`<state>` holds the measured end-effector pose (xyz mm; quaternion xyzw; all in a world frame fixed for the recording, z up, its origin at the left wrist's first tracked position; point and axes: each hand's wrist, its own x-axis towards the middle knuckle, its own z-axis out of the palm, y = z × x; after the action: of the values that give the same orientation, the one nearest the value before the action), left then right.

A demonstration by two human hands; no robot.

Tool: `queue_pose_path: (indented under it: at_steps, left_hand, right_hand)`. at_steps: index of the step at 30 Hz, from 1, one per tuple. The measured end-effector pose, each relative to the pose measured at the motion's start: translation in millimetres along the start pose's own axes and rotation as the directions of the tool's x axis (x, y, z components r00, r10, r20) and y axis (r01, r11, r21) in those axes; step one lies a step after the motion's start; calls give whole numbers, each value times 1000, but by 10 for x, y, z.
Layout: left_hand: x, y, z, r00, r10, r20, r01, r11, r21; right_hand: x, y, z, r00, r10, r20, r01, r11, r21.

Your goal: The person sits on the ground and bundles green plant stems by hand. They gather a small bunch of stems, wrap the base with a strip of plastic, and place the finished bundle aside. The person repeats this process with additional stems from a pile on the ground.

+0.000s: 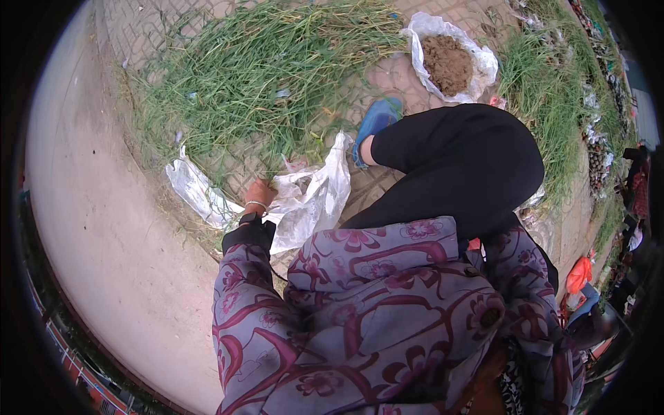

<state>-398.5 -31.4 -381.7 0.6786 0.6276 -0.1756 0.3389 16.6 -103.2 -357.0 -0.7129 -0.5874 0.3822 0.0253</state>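
My left hand, with a bracelet and a dark band at the wrist, reaches down to the edge of a crumpled white plastic sack. Its fingers are curled, and blades of grass touch them; whether they grip sack or grass cannot be made out. The sack spreads on both sides of the hand. Beyond it lies a wide heap of cut green grass on the paving. My right hand is out of view; its sleeve runs down beside my bent knee.
An opened white sack of brown soil-like material stands past my blue shoe. More grass and litter line the right side. A pale road surface lies left. At the lower right are an orange-red bag and part of another person.
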Motion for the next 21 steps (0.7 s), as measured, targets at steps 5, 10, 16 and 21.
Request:
queue_pose_path:
  at_steps: [5, 10, 16, 21]
  left_hand:
    - [-217, 19, -682, 994, -80, 68, 104, 698, -708]
    - [-716, 941, -2245, 989, 145, -10, -28, 120, -992]
    - [-1096, 2335, -3140, 848, 514, -134, -67, -146, -987]
    - [-1325, 3284, -3242, 704, 709, -49, -16, -53, -998]
  right_hand:
    - [-865, 746, -564, 961, 264, -78, -255, 961, 106]
    - [-818, 507, -1600, 862, 388, -325, -67, 725, 685]
    - [-1183, -1174, -3291, 829, -184, -529, 529, 565, 633]
    - [-1196, -1782, -3425, 760, -463, -457, 644, 630, 434]
